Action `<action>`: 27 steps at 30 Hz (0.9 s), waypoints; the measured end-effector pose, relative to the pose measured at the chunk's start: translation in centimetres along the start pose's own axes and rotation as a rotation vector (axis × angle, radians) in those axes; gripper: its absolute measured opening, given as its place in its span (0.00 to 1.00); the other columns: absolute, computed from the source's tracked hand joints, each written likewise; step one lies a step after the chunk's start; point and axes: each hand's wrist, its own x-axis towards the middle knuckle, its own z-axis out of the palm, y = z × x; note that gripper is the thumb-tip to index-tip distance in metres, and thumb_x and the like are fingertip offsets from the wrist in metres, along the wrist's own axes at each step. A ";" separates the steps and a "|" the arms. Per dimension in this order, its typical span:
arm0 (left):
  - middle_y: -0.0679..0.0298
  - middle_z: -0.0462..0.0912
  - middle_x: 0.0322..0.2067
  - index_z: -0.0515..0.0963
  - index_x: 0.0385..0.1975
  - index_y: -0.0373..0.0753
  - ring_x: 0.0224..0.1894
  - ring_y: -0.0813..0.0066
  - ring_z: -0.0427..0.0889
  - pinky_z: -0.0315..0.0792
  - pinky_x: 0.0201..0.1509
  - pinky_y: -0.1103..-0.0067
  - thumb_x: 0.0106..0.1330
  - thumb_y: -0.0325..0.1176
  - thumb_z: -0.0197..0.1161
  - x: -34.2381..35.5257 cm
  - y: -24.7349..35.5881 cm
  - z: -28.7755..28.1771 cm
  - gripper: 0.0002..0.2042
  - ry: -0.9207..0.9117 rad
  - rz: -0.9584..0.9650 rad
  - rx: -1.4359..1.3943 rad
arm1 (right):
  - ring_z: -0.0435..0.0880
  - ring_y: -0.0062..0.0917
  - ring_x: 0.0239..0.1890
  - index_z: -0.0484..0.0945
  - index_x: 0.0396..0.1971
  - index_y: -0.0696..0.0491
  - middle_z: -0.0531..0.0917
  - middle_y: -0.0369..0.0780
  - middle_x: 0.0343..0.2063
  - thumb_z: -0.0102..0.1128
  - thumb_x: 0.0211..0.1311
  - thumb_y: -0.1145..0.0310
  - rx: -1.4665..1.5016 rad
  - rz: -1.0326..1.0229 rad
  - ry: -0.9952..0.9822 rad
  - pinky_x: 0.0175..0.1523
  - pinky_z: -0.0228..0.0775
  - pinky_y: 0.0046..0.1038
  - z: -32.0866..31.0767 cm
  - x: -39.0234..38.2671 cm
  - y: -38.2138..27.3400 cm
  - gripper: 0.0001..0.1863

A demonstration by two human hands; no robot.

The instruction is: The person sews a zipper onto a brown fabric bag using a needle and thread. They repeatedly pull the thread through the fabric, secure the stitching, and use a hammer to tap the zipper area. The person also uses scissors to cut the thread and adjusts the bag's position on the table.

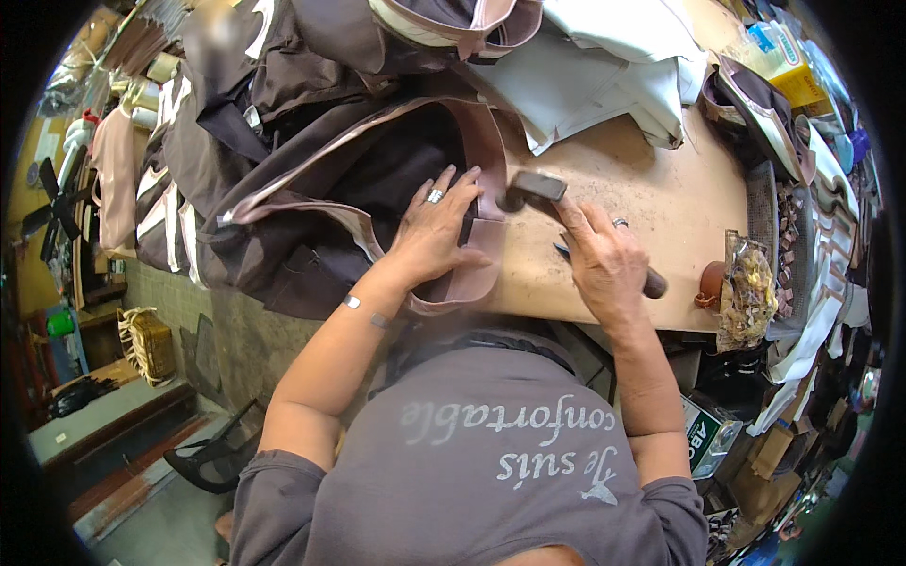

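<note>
My left hand, wearing a ring, lies with spread fingers on a dark fabric piece edged in dusty pink and cream, pressing near its wide pink band. My right hand is closed round the handle of a hammer, whose dark metal head is over the tan tabletop, just right of the pink band. Part of a dark pointed tool shows beside my right hand; the rest is hidden by it.
Dark trimmed pieces and white sheets pile at the back. At right are a mesh tray of small parts, a brown pot and a crumpled bag. A black fan and a wicker basket stand left.
</note>
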 end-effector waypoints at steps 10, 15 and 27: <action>0.63 0.56 0.63 0.62 0.54 0.43 0.66 0.56 0.51 0.46 0.67 0.61 0.57 0.35 0.60 -0.5 -1.0 1.3 0.25 0.026 0.007 0.043 | 0.72 0.27 0.19 0.72 0.52 0.41 0.73 0.33 0.26 0.52 0.45 0.76 -0.067 -0.113 0.067 0.24 0.67 0.27 1.8 -2.1 -0.2 0.28; 0.63 0.56 0.63 0.62 0.54 0.42 0.66 0.56 0.51 0.46 0.67 0.61 0.57 0.36 0.60 -0.5 -1.0 1.3 0.25 0.024 0.004 0.032 | 0.73 0.27 0.21 0.71 0.53 0.41 0.72 0.33 0.26 0.51 0.47 0.75 -0.079 -0.101 -0.044 0.26 0.68 0.26 1.4 -3.3 -0.9 0.29; 0.63 0.69 0.53 0.79 0.26 0.48 0.59 0.59 0.63 0.56 0.61 0.63 0.48 0.33 0.63 -2.2 -2.3 -11.2 0.05 0.411 0.099 0.589 | 0.78 0.33 0.43 0.65 0.56 0.57 0.76 0.47 0.48 0.57 0.45 0.81 0.618 0.414 -0.107 0.47 0.69 0.27 1.0 -6.8 7.3 0.32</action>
